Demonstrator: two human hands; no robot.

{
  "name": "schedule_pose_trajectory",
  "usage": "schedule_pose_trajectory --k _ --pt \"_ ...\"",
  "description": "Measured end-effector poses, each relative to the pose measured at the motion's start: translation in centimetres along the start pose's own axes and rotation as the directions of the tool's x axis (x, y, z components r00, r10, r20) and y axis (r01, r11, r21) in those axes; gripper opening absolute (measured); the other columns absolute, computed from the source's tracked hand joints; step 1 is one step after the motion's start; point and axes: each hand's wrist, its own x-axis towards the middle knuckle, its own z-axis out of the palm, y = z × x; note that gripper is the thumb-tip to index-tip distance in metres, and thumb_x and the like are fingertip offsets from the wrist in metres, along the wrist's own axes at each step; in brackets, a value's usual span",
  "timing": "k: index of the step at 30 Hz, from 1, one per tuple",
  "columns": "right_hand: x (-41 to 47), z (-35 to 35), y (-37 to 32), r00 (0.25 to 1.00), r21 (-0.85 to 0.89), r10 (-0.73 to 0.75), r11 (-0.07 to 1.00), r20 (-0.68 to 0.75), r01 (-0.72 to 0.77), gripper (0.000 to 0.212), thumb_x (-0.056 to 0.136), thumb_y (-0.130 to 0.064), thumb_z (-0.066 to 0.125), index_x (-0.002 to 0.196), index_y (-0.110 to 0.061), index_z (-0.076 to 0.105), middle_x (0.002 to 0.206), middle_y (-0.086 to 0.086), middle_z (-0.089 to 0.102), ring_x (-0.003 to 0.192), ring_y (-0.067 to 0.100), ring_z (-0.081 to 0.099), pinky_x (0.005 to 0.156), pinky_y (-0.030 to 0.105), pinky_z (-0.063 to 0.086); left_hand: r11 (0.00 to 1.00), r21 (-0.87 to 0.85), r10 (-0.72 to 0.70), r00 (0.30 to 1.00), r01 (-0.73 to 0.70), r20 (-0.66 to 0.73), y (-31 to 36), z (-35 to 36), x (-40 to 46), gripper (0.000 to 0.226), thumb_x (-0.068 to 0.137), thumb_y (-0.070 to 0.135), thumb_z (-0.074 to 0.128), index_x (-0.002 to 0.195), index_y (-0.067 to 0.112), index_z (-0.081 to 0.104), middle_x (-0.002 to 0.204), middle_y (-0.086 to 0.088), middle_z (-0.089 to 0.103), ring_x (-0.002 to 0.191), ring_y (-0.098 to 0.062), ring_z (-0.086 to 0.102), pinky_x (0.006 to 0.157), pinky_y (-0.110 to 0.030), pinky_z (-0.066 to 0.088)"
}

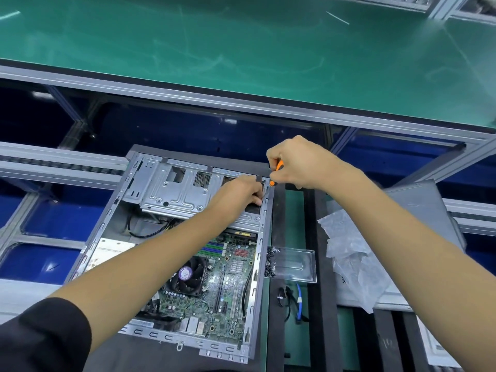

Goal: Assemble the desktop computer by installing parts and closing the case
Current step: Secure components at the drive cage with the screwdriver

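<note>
The open grey metal computer case [171, 253] lies flat on the bench [276, 237], its green motherboard [230, 277] exposed. The left hand [239, 197] presses fingers at the far right corner; whether it grips anything I cannot tell. The right hand [298, 162] is clenched around an orange-handled screwdriver [276, 173].

The tabletop [295, 210] is a green mat crossed by black strips running front to back. On its left part lies the open computer case [188, 251], side panel off, motherboard facing up. Just beside the case's right edge sits a clear plastic tray [295, 263] with small dark screws heaped at its left end. Nearer the front, 1 blue cable [300, 302] and 1 black cable [283, 296] lie together. Farther right rests crumpled clear plastic wrap [351, 261], overlapping a grey panel [424, 208].
</note>
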Motion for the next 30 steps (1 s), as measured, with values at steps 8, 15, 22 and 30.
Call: schedule_pose_trajectory --k 8,15,22,30 --pt "1.7 0.2 -1.4 0.997 -0.083 -0.061 0.995 0.042 0.064 0.022 0.082 -0.017 0.066 0.069 -0.024 0.049 0.068 -0.009 0.058 0.050 0.007 0.055 0.049 0.026 0.031 1.000 0.013 -0.026 0.999 0.027 -0.031 -0.4 0.7 0.3 0.009 0.093 0.009 0.063 0.087 0.013 0.069 0.083 0.010 0.057 0.061 0.012 0.054 0.059 -0.004 0.029" --pt "2.3 0.6 -1.7 0.999 -0.106 -0.038 0.993 0.039 0.042 0.020 0.084 -0.017 0.062 0.073 -0.022 0.047 0.071 -0.001 0.060 0.051 0.015 0.047 0.049 0.027 0.031 1.000 -0.024 0.006 0.998 -0.007 -0.055 -0.6 0.9 0.2 0.005 0.093 0.007 0.068 0.089 0.007 0.069 0.095 0.002 0.063 0.068 0.003 0.051 0.072 -0.023 0.044" --pt "2.8 0.9 -3.0 0.998 -0.116 -0.049 0.992 0.036 0.053 0.022 0.087 -0.012 0.058 0.070 -0.018 0.045 0.066 0.001 0.051 0.056 0.020 0.042 0.050 0.030 0.030 1.000 -0.010 -0.019 1.000 0.019 -0.015 -0.8 1.3 0.7 0.021 0.094 -0.010 0.052 0.091 0.002 0.068 0.102 -0.001 0.061 0.078 -0.008 0.069 0.081 -0.022 0.056" --pt "2.6 0.8 -2.8 1.000 -0.089 -0.017 0.996 0.011 0.018 0.023 0.087 -0.013 0.059 0.069 -0.019 0.045 0.067 0.000 0.053 0.056 0.019 0.044 0.050 0.028 0.030 0.999 -0.024 0.038 0.997 -0.036 0.072 -1.3 1.5 0.8 0.028 0.090 -0.015 0.048 0.109 -0.004 0.066 0.111 -0.010 0.060 0.101 -0.022 0.069 0.096 -0.029 0.054"
